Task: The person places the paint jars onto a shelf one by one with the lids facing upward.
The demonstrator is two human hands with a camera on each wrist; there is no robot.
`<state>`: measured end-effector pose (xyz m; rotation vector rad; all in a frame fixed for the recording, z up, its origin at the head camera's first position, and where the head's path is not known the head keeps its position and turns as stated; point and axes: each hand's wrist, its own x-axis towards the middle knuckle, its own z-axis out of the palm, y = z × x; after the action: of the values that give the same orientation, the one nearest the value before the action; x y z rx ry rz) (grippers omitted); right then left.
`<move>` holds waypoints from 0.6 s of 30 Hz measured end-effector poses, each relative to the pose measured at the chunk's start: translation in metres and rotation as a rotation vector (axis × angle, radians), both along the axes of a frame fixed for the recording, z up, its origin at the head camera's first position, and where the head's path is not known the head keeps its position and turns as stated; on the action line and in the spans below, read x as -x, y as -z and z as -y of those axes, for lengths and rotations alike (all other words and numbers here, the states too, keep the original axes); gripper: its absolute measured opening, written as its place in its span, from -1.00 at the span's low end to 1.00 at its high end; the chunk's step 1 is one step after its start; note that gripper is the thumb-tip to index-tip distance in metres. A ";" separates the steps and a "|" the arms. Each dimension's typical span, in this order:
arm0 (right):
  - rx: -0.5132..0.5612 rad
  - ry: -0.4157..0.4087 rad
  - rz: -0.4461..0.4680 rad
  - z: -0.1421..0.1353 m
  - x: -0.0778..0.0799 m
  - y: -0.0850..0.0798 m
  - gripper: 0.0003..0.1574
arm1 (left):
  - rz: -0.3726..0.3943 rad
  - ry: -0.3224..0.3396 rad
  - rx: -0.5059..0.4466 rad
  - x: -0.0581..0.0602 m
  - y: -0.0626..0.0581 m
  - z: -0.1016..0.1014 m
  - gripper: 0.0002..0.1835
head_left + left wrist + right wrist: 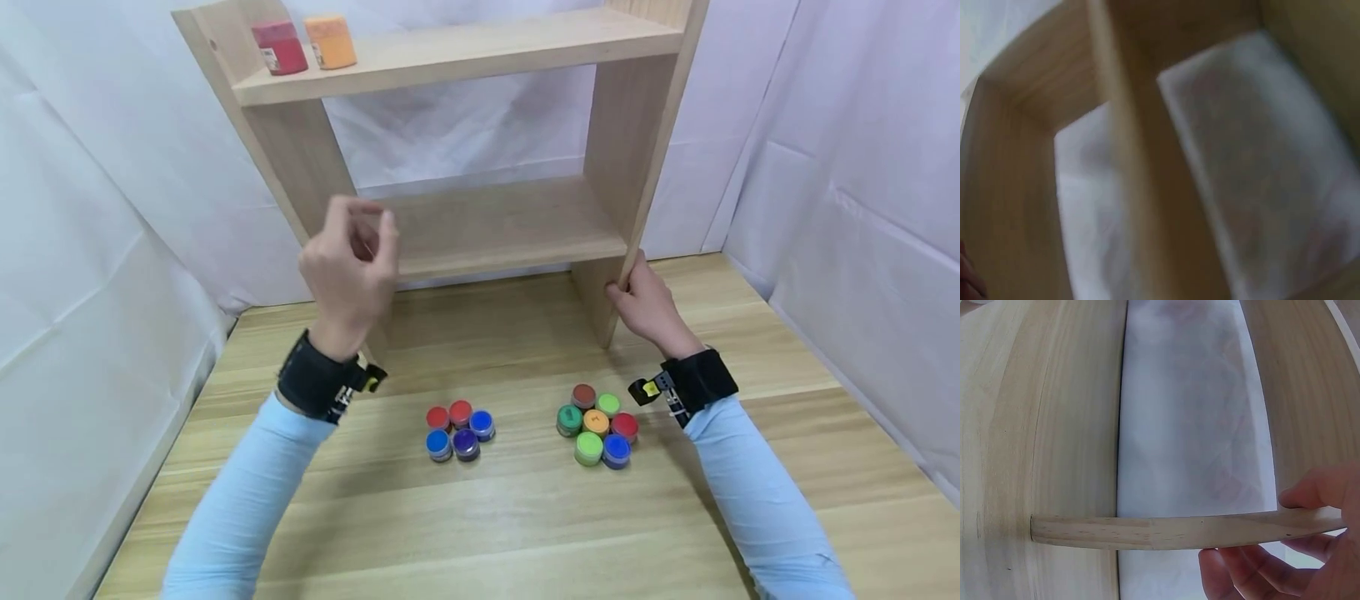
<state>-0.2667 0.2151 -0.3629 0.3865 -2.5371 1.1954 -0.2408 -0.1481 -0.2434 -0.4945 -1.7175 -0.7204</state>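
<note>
A wooden shelf (480, 221) stands on the table, with two levels showing above the tabletop. My right hand (651, 307) grips the front edge of its right side panel low down. In the right wrist view, the thumb is on one face of the panel (1147, 532) and the fingers are on the other. My left hand (348, 267) is raised in front of the shelf's left side, slightly blurred. Its fingers are loosely bent toward the thumb, with nothing visible between them. The left wrist view catches only a bit of fingers (969, 278) at the lower left edge.
A red jar (280, 47) and an orange jar (331, 42) stand at the left of the upper shelf. On the table sit two clusters of small lidded jars: red, blue and purple ones (461, 430) and several mixed colours (597, 423). White cloth (862, 167) surrounds the table.
</note>
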 end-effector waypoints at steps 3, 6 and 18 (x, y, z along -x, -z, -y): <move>0.003 -0.002 -0.002 0.001 -0.001 0.000 -0.18 | 0.079 0.039 0.032 -0.005 0.029 -0.003 -0.74; 0.004 -0.012 0.003 0.001 -0.003 0.000 -0.18 | 0.193 0.095 0.092 -0.009 0.055 -0.002 -0.76; 0.018 -0.016 0.009 0.002 0.000 0.001 -0.18 | 1.024 0.437 0.659 -0.017 0.111 0.017 -0.70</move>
<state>-0.2667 0.2127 -0.3643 0.3979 -2.5339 1.2279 -0.2240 -0.1652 -0.3543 -1.1021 -2.8903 -0.7543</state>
